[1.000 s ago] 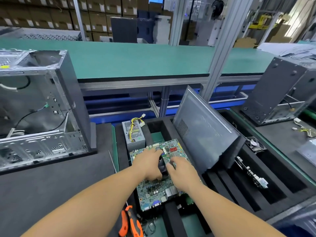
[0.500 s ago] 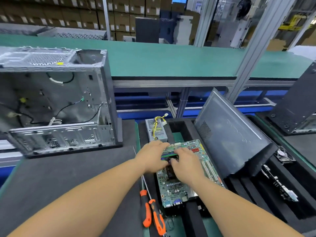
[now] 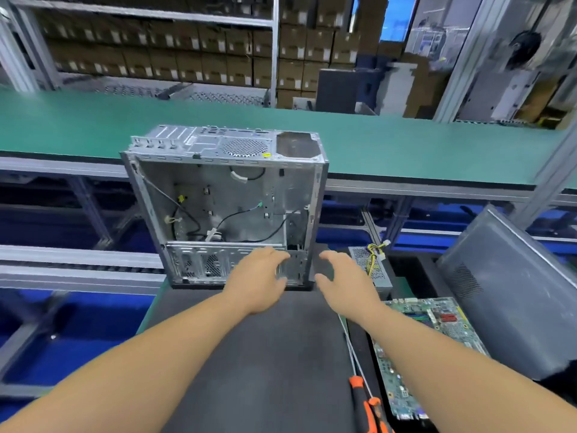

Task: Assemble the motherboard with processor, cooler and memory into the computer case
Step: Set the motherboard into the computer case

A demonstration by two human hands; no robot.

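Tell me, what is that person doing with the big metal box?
A person is putting a computer together. Both hands, the left hand and the right hand, are open and stretched toward the open computer case, which stands on the dark mat. They hold nothing. The motherboard lies in its tray to the right, not yet in the case. Orange-handled screwdrivers lie beside it.
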